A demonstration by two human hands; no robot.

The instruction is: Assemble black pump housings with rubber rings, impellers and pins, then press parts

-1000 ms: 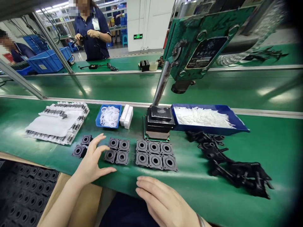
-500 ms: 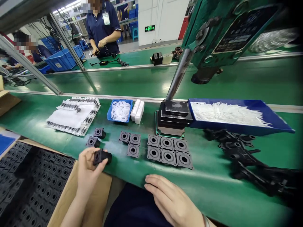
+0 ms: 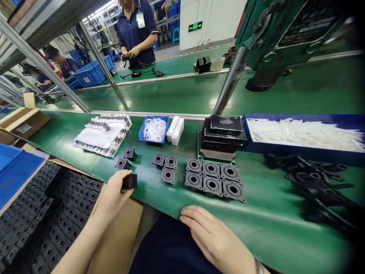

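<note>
My left hand (image 3: 111, 195) grips a black plastic housing (image 3: 131, 182) between thumb and fingers, above the front edge of the green bench (image 3: 159, 199). The housing is turned so its side shows. Just behind it stand two similar pieces (image 3: 122, 163), flange and round hole facing up. To their right are three more housings (image 3: 168, 175) in an L shape, then a tight block of several flanged housings (image 3: 212, 185) in two rows. My right hand (image 3: 211, 236) lies at the bench edge with fingers stretched out, holding nothing.
A cardboard box (image 3: 114, 228) full of black housings is at lower left. Behind stand white sheets with small parts (image 3: 97, 137), a blue tray of white rings (image 3: 154, 129), a green press (image 3: 256, 42) with black base, and a blue bin of white strips (image 3: 299, 152). Black brackets (image 3: 310, 186) lie right.
My left hand has turned the housing so that its flange no longer faces me. The view has shifted left. My right hand stays in the same place on the bench edge.
</note>
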